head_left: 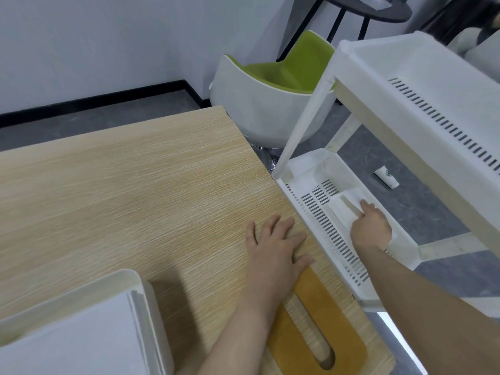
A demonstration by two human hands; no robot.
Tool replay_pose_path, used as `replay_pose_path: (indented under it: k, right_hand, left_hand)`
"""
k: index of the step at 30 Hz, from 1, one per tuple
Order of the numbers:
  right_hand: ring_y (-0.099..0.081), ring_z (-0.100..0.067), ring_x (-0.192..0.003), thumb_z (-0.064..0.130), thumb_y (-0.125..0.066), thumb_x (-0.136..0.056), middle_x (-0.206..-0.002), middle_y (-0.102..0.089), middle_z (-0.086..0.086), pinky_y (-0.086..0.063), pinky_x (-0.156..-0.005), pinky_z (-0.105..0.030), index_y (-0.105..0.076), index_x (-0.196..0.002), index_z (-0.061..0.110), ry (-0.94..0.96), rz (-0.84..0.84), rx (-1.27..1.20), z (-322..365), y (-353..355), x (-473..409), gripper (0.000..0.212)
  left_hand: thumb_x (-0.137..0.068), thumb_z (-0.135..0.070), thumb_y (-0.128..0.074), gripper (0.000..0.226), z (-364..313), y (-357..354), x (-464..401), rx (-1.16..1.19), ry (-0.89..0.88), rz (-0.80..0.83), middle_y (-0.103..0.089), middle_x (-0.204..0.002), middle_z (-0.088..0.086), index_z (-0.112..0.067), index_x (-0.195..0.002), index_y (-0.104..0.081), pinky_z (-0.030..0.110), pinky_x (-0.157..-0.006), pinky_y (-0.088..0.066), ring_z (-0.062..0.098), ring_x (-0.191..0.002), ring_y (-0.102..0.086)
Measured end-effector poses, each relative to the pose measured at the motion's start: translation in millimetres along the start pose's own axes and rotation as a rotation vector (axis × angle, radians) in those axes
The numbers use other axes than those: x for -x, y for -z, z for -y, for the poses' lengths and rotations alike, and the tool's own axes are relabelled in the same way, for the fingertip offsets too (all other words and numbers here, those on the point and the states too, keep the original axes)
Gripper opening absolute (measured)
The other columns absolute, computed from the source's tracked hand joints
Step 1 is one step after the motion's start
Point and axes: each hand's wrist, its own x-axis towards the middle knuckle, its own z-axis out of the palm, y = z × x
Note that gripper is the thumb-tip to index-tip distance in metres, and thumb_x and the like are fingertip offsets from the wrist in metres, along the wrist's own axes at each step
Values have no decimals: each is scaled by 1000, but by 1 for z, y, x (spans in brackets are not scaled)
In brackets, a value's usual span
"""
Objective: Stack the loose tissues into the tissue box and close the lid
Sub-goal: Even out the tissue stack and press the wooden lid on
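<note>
- A white tissue box (81,320) stands at the near left corner of the wooden table (121,190), its top open, with a flat white stack showing inside.
- The left hand (276,250) lies flat on the table near its right edge, fingers straight and spread, holding nothing.
- A mustard-yellow lid (319,328) with 1 long oval slot lies flat on the table under that wrist and forearm.
- Just right of the table stands a white plastic cart (422,85) with 2 slotted shelves in view.
- On the lower shelf (319,212) lie loose white tissues (343,207).
- The right hand (372,226) reaches into that shelf, its fingers curled onto the tissues and gripping them.
- A green-and-white chair (270,96) sits behind the table.
</note>
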Motion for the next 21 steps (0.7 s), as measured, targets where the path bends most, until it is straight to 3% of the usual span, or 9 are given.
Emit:
replay_pose_path:
  k: [2,4,6,8,10,12,14,17,21]
  right_hand:
    - [-56,-38,-103,-15,-42,-84,-113,-61,-21,-39,-94,-46,-56,-130,7,33,-75,-6,4,6,3,53]
    - [-54,-33,-118,-12,-43,-88,-133,-56,-17,-25,-111,-47,-55,-134,12,47,-115,-66,10,14,9,53]
    - [-50,-27,-127,-9,-42,-91,-142,-50,-13,-18,-118,-45,-54,-136,17,86,-121,-131,18,25,23,53]
    - [-47,-22,-132,-7,-42,-92,-145,-48,-9,-14,-120,-43,-55,-136,19,157,-115,-204,26,38,47,53]
    - [-45,-20,-134,-9,-47,-89,-144,-49,-7,-13,-120,-43,-54,-137,20,268,-115,-268,32,50,76,56]
    - [-47,-22,-132,-13,-53,-83,-142,-52,-7,-18,-119,-48,-54,-136,20,384,-134,-291,36,60,100,62]
    - [-48,-24,-131,-11,-50,-81,-140,-53,-7,-22,-116,-54,-55,-135,20,480,-166,-282,38,69,116,62]
    - [-41,-19,-134,2,-36,-81,-141,-52,-6,-22,-115,-54,-54,-136,21,602,-193,-276,44,83,132,61]
    - [-36,-21,-138,-1,-43,-83,-145,-47,-7,-22,-114,-52,-42,-141,26,740,-139,-286,50,99,142,64]
  left_hand:
    - [-92,-52,-57,43,-1,3,-1,-28,17,23,-39,-152,-12,-37,-132,-58,47,-113,17,17,-148,-17]
    - [-95,-51,-52,41,-5,7,-3,-68,42,71,-38,-152,-12,-37,-133,-56,51,-116,13,16,-148,-15]
    - [-99,-49,-45,40,-11,11,-8,-43,88,118,-38,-152,-12,-35,-136,-53,52,-119,6,16,-148,-17]
    - [-101,-48,-42,42,-20,13,-15,174,180,121,-47,-146,-11,-31,-137,-54,51,-121,-10,15,-142,-32]
    - [-99,-52,-43,48,-33,21,-21,542,337,95,-55,-140,-9,-27,-140,-52,47,-115,-32,13,-132,-47]
    - [-96,-52,-49,56,-48,34,-21,861,506,93,-58,-134,-8,-23,-144,-46,44,-108,-42,15,-125,-54]
    - [-94,-48,-58,60,-57,47,-19,1034,600,40,-60,-128,-5,-21,-145,-42,43,-103,-47,17,-117,-59]
    - [-95,-18,-61,52,-60,63,-12,1090,631,-72,-62,-124,1,-23,-143,-42,38,-92,-55,17,-107,-64]
    - [-92,2,-55,58,-59,75,7,1031,603,-197,-62,-124,3,-33,-138,-49,47,-87,-57,21,-107,-65]
